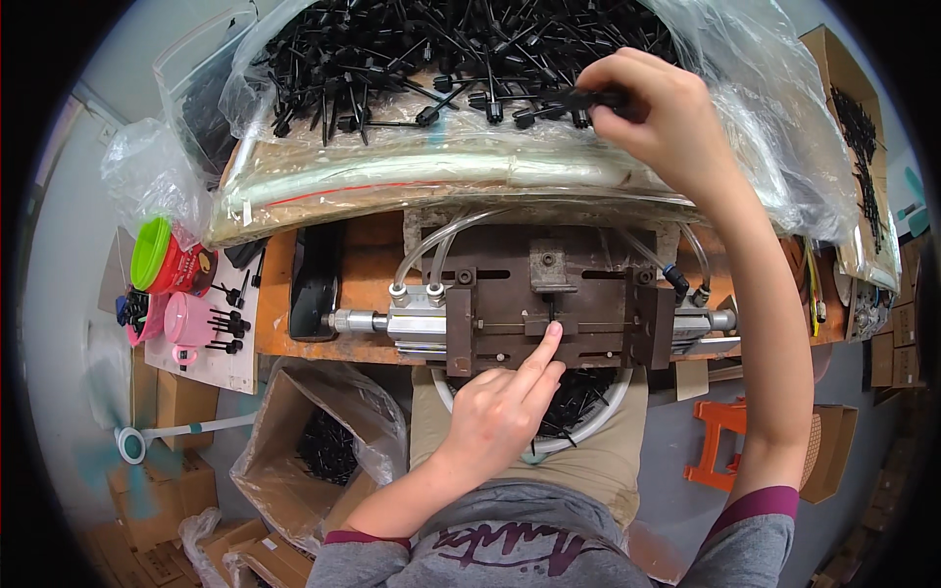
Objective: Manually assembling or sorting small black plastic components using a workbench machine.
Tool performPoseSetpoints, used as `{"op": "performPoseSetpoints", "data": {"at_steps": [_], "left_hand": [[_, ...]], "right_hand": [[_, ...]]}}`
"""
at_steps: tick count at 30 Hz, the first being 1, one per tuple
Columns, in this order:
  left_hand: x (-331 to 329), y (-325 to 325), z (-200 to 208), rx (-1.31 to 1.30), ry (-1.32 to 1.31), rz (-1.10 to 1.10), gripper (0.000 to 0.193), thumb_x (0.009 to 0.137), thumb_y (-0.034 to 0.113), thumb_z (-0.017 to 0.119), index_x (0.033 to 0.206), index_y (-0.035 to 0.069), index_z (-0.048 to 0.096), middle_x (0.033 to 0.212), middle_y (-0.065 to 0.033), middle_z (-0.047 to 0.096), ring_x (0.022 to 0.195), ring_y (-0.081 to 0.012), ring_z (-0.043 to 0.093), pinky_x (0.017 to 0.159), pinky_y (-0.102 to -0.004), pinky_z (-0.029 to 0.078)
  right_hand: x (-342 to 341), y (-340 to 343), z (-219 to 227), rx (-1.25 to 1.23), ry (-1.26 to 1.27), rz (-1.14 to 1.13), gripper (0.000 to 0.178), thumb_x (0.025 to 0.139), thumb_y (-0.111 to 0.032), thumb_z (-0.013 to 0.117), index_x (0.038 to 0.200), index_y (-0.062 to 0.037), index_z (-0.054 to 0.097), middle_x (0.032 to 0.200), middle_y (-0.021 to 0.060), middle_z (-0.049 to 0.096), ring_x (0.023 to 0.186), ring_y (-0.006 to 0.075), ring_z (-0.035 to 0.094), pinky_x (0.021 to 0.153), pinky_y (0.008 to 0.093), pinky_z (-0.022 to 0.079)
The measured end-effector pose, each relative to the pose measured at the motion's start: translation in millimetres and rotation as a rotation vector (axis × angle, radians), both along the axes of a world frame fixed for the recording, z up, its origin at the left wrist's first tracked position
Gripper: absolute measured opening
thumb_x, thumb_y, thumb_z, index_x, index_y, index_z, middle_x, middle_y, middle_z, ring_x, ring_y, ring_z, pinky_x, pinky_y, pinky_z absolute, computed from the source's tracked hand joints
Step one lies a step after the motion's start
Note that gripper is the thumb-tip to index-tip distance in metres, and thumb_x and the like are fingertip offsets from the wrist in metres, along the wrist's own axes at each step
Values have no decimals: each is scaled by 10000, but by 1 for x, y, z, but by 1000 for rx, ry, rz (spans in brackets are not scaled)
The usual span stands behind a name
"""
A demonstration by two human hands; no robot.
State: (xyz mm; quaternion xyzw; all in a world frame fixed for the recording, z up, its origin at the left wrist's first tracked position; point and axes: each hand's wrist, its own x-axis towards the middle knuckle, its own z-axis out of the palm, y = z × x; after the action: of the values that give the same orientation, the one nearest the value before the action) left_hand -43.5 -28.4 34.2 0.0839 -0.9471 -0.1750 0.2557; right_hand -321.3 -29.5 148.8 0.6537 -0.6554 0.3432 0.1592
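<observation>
My left hand [502, 416] reaches over the dark metal fixture [603, 284] with its index finger stretched out and the other fingers loosely bent. That fingertip rests on a small black stem-like part [552, 306] below the fixture's central metal block [548, 267]. Up at the right, my right hand [659, 120] is closed, thumb and fingers pinching a dark black plastic part [610, 99]; its full shape is hidden by the fingers. It hovers at the near edge of a heap of black plastic stems with ribbed heads [451, 59], spread on clear plastic sheeting [392, 184].
Air cylinders [420, 323] with clear hoses flank the fixture. A round tub [588, 423] of black parts sits at my lap, and a lined carton [294, 431] stands left. Pink cup [186, 318], red jar [181, 267] and loose stems lie farther left. An orange stool [716, 443] stands right.
</observation>
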Motion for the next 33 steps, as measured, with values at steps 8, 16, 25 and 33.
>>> {"op": "performPoseSetpoints", "data": {"at_steps": [8, 16, 25, 33], "left_hand": [[8, 1, 15, 132, 23, -142, 267, 741, 155, 780, 962, 41, 684, 1256, -107, 639, 584, -158, 621, 531, -248, 492], [3, -6, 45, 718, 205, -139, 642, 720, -22, 803, 1307, -21, 544, 1270, -200, 583, 804, -139, 658, 674, -238, 568], [-12, -30, 57, 1590, 444, -394, 687, 934, 267, 644, 1424, -101, 332, 1122, -237, 610, 844, -191, 646, 621, -299, 604], [7, -21, 65, 1696, 197, -261, 335, 861, 1, 664, 1162, -128, 599, 974, -211, 661, 761, -220, 680, 617, -304, 599]], "right_hand": [[-19, 15, -2, -102, -786, -65, 231, 842, -76, 696, 1055, 3, 656, 792, 27, 656, 628, 62, 597, 576, 209, 467], [6, 27, -4, -247, -894, 7, 195, 831, -39, 695, 1004, 34, 644, 791, 52, 663, 652, 99, 641, 578, 221, 515], [97, 74, -11, -320, -1048, 20, 205, 839, 54, 660, 1042, 39, 638, 845, 54, 653, 675, 92, 644, 531, 208, 536], [130, 95, -62, -285, -958, 10, 273, 747, 137, 692, 1002, 54, 639, 998, 103, 591, 863, 124, 602, 731, 236, 500]]}}
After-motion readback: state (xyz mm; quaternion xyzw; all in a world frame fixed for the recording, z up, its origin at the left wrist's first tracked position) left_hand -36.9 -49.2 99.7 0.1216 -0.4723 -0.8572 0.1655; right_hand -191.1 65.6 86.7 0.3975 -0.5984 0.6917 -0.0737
